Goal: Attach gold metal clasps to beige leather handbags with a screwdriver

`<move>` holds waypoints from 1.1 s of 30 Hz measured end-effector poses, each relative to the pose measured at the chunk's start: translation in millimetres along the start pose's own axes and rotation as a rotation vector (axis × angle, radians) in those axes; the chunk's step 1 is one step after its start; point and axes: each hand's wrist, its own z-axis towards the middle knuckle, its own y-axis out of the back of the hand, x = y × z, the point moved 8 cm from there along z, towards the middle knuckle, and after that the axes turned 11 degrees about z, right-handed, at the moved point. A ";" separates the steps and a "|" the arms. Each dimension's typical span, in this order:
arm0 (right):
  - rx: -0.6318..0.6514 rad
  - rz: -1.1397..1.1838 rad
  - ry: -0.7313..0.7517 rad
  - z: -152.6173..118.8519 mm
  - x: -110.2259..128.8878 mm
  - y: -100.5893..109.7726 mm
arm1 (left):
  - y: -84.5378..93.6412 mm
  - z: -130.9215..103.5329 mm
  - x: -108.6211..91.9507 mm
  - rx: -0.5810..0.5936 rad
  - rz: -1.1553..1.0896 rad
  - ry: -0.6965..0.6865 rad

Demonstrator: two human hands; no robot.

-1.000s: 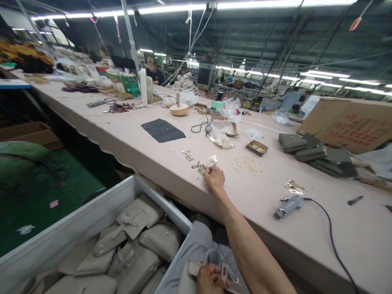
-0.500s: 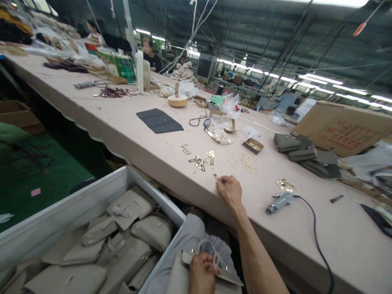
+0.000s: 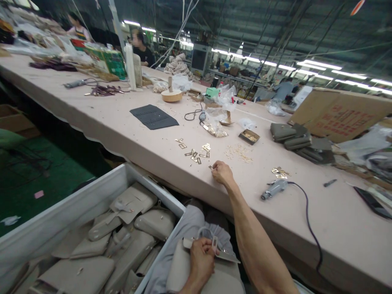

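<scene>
Buckle (image 3: 211,167) pinched, it seems, by outstretched right hand (image 3: 222,172); left hand (image 3: 200,261) grips bag flap (image 3: 225,256).

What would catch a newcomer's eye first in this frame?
Probably the right hand stretched out onto the long pink table, pinching a small gold buckle just short of the scattered gold buckles. Then the left hand low in the lap, gripping a beige bag, beside the white bin of similar bags.
</scene>
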 end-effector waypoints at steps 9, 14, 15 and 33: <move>0.077 -0.015 -0.038 5.3 6.4 4.3 | 0.8 -6.4 -16.9 0.017 0.068 -0.059; 0.073 0.024 -0.041 7.7 12.0 7.3 | 0.3 -4.2 -13.9 -0.001 0.072 -0.072; 0.071 0.039 -0.035 6.6 13.6 8.1 | 0.4 -3.9 -14.3 0.000 0.073 -0.077; 0.025 1.155 -0.228 -239.4 -129.8 -51.1 | -3.6 -8.6 -21.8 0.090 0.110 -0.043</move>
